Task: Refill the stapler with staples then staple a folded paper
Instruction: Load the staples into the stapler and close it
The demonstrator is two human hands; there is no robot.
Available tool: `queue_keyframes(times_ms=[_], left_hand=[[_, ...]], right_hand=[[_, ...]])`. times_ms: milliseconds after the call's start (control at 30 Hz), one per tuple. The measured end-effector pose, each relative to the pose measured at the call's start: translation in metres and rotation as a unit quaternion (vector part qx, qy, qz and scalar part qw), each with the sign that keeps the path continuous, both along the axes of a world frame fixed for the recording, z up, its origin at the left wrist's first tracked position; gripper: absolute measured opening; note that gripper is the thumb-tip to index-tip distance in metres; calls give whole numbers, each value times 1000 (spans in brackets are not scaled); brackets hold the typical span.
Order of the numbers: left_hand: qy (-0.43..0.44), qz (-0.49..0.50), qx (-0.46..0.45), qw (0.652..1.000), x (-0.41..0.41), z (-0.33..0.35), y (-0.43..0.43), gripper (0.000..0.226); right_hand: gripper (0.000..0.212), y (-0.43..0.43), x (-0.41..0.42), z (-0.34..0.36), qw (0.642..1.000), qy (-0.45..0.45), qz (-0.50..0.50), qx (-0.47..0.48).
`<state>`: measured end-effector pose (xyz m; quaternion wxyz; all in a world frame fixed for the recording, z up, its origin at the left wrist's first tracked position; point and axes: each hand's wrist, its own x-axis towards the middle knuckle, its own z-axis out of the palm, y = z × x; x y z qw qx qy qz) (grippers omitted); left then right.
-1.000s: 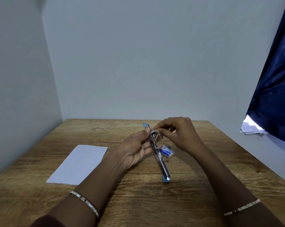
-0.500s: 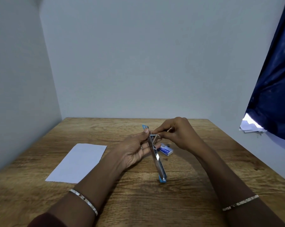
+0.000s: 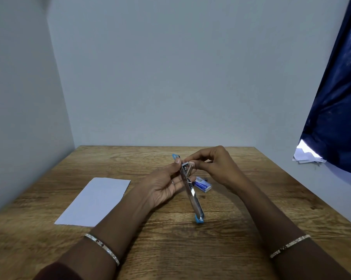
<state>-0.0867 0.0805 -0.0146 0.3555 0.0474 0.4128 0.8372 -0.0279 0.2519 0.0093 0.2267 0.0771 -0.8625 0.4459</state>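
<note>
A blue and silver stapler (image 3: 192, 196) is swung wide open, its near end resting on the table and its far end raised. My left hand (image 3: 163, 185) grips it from the left, thumb on the upper part. My right hand (image 3: 213, 165) pinches a small metal piece, probably a strip of staples, at the top of the stapler's open channel. A small blue and white staple box (image 3: 202, 184) lies just behind the stapler. A white sheet of paper (image 3: 95, 201) lies flat at the left.
The wooden table (image 3: 190, 249) is boxed in by pale walls at the back and the left. A dark blue curtain (image 3: 336, 102) hangs at the right, with several loose papers (image 3: 305, 156) below it, beyond the table's right edge.
My right hand's fingertips have shifted slightly at the top of the stapler. The stapler has tilted a little in my left hand. The view has drifted slightly.
</note>
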Motion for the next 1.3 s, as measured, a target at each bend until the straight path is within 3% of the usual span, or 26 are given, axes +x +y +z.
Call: queue_keyframes(times_ms=[267,700,1300], left_hand=[[4,12,-23,1000,0,0,0,20],[-7,17,-29,999,-2,-3,0,20],[-11,20,-3,1000,-7,-7,1,21]], right_hand=[[17,5,-2,-5,993,-56,56,-83],[15,1,-4,-8,994,-67,52,-66],[11,-10,-6,-14,948,-104,43,-297]])
